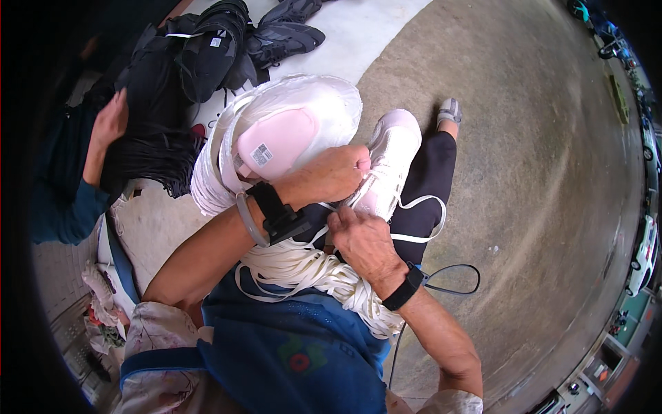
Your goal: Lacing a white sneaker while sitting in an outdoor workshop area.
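Well, the pale pink shoe (398,141) trails a cream lace (416,239).

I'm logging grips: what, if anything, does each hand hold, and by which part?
The left hand seems to pinch the white lace near the eyelets of the pale shoe; the right hand is at its ankle end, grip hidden.

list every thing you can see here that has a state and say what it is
White-and-pink shoe, toe pointing away, no tied bow visible
White lace, looped loosely beside the shoe
Left hand, fingers curled in at the shoe
Right hand, fingers bent, grip unclear
Lace bundle, untidy, draped over the lap
Pale shoe stack, piled together
Black shoes, heaped
Right wristband, fastened
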A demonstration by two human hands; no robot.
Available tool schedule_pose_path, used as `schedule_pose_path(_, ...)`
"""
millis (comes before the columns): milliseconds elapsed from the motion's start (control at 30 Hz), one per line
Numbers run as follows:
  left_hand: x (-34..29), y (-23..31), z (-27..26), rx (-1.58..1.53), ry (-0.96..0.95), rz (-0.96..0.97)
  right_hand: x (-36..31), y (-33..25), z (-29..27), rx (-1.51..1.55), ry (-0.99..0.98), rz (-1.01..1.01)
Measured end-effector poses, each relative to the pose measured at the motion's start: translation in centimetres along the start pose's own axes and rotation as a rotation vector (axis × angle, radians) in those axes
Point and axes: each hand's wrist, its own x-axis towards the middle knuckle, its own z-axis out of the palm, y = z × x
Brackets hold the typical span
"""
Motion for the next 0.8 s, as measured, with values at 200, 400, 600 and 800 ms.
schedule_pose_path(200,-0.3,0.5,0.8,0.094,0.038,-0.078,-1.1,-0.3,-4.3,0.484,0.032,0.229)
schedule_pose_path(400,-0.5,0.6,1.1,0.125,-0.003,-0.081,-2.9,0.4,-7.5,0.992,0.004,0.239)
schedule_pose_path(600,-1.4,1.1,0.6,0.058,0.06,-0.003,-3.5,0.5,-5.0,0.859,0.174,0.386)
schedule_pose_path(800,-1.6,1.2,0.9,0.2,0.027,-0.005,-3.0,3.2,-3.0,0.434,0.217,0.638)
